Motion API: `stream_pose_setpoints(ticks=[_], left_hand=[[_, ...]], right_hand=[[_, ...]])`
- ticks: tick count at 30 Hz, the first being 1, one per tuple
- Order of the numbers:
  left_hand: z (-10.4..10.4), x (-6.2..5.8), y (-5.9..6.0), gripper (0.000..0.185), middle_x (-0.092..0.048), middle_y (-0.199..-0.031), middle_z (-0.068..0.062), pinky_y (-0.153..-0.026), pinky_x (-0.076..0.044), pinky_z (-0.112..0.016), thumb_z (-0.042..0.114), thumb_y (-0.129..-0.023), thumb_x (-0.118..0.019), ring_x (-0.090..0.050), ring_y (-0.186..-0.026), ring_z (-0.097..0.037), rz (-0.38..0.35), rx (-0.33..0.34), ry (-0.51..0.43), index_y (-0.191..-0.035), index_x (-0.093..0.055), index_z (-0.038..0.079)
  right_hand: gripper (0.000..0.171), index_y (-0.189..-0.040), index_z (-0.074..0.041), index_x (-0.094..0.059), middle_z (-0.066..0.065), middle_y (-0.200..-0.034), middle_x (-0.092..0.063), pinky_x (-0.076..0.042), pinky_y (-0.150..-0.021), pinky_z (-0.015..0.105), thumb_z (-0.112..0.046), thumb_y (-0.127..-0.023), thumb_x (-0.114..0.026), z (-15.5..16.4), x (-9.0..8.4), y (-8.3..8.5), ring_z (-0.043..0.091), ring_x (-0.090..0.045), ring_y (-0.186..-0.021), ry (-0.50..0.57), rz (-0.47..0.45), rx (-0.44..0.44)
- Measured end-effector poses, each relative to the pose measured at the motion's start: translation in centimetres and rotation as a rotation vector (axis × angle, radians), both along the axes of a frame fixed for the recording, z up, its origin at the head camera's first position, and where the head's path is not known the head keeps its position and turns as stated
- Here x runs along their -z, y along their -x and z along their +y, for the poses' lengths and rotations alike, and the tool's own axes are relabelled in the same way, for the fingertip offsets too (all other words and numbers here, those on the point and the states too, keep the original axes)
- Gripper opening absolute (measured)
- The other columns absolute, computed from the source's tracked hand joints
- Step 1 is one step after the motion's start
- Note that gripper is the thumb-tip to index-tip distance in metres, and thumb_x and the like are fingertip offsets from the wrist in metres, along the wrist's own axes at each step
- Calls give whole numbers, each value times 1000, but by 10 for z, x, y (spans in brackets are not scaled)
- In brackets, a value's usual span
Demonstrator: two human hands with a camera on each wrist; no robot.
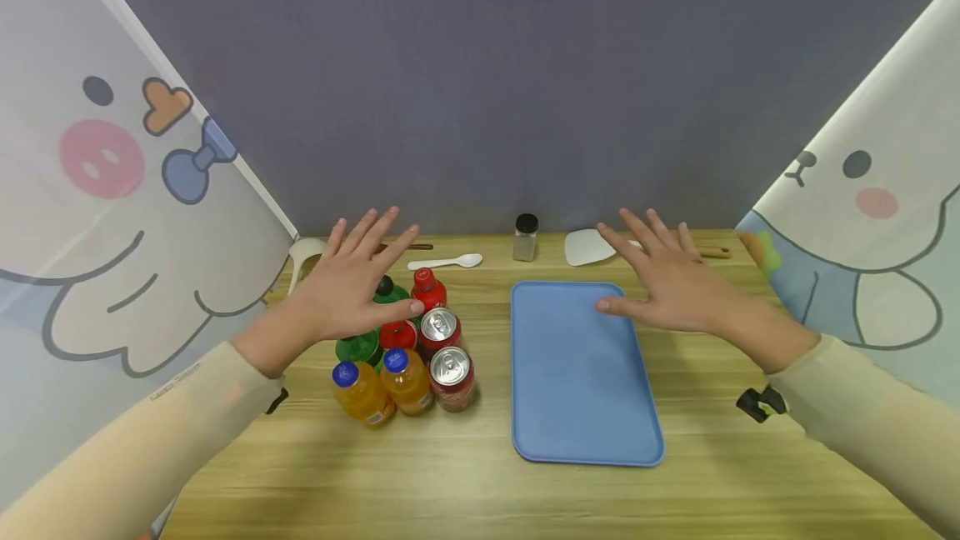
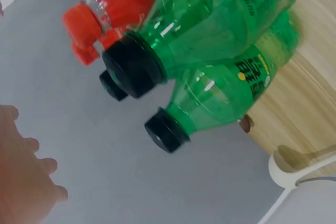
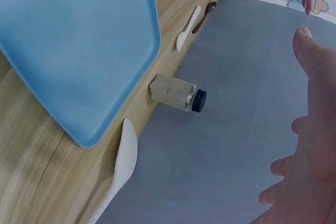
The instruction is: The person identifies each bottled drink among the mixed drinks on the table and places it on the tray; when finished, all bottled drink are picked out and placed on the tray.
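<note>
My left hand (image 1: 351, 286) hovers with fingers spread above a group of drinks at the left and holds nothing. Under and around it stand green bottles (image 2: 210, 98) with black caps, red-capped bottles (image 1: 428, 288), two orange drink bottles (image 1: 407, 382) with blue caps, and two soda cans (image 1: 452, 377). Over the right edge of a blue tray (image 1: 577, 373) my right hand (image 1: 671, 286) is held out, fingers spread and likewise holding nothing. A small jar (image 3: 172, 93) with a black lid stands behind the tray. The white spatula (image 1: 587, 247) lies near the right fingertips.
Along the back edge lie a white spoon (image 1: 445, 262), a dark brown handle (image 1: 405, 247) and a white ladle (image 1: 303, 250). A grey panel (image 1: 495, 90) rises behind the wooden table (image 1: 375, 490), with cartoon-printed panels on both sides.
</note>
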State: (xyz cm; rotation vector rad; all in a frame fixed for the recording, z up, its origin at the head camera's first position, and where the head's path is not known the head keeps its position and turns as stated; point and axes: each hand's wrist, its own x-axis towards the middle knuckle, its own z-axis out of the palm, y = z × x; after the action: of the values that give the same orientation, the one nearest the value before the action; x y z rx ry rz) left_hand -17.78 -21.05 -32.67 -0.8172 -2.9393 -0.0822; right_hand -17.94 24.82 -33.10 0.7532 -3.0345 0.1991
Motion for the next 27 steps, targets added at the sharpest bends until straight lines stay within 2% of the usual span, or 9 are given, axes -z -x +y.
stream_pose_setpoints(ticks=[4, 10, 14, 17, 20, 24, 27], left_hand=[[-14, -2, -2, 96, -3, -174, -8, -125, -3, -66, 73, -92, -53, -8, -159, -39, 13, -20, -54, -166, -11, 29], [-39, 0, -6, 92, -25, -169, -13, -121, -18, -69, 64, -92, -62, -27, -153, -43, 40, -74, -166, -165, -23, 24], [-55, 5, -8, 87, -31, -166, -15, -117, -28, -69, 55, -94, -64, -34, -148, -44, 37, -103, -251, -164, -27, 20], [-66, 13, -9, 83, -33, -165, -17, -112, -33, -70, 50, -95, -65, -38, -145, -45, 7, -135, -313, -163, -28, 19], [-78, 22, -10, 80, -36, -162, -18, -109, -35, -72, 47, -97, -65, -40, -143, -48, -38, -165, -360, -162, -30, 17], [-92, 35, -14, 75, -40, -161, -19, -107, -35, -73, 47, -99, -63, -41, -141, -49, -94, -208, -389, -161, -32, 19], [-102, 47, -18, 71, -42, -159, -20, -104, -37, -74, 45, -100, -62, -45, -138, -48, -122, -242, -435, -161, -34, 21]], right_hand=[[105, -167, -30, -8, 16, -173, -6, -10, -113, 82, -68, -88, -67, 8, -1, -1, 53, -4, -155, 49, 8, -1], [104, -166, -23, -15, 21, -170, -17, -27, -109, 80, -60, -89, -73, 21, 6, 1, 55, -20, -151, 117, 13, 0], [103, -166, -24, -14, 22, -168, -20, -38, -102, 78, -59, -89, -73, 30, 16, -1, 55, -29, -148, 156, -20, 34], [103, -166, -22, -14, 23, -168, -21, -40, -100, 77, -59, -90, -73, 37, 25, -4, 55, -31, -146, 178, -47, 64], [103, -165, -17, -17, 24, -166, -25, -36, -106, 76, -56, -90, -74, 44, 36, -6, 53, -30, -147, 221, -68, 73], [100, -163, -9, -23, 26, -163, -32, -33, -109, 74, -49, -90, -77, 51, 58, -7, 54, -34, -144, 287, -77, 56], [97, -161, -5, -26, 28, -160, -36, -36, -107, 74, -45, -90, -78, 55, 75, -10, 56, -39, -140, 318, -79, 60]])
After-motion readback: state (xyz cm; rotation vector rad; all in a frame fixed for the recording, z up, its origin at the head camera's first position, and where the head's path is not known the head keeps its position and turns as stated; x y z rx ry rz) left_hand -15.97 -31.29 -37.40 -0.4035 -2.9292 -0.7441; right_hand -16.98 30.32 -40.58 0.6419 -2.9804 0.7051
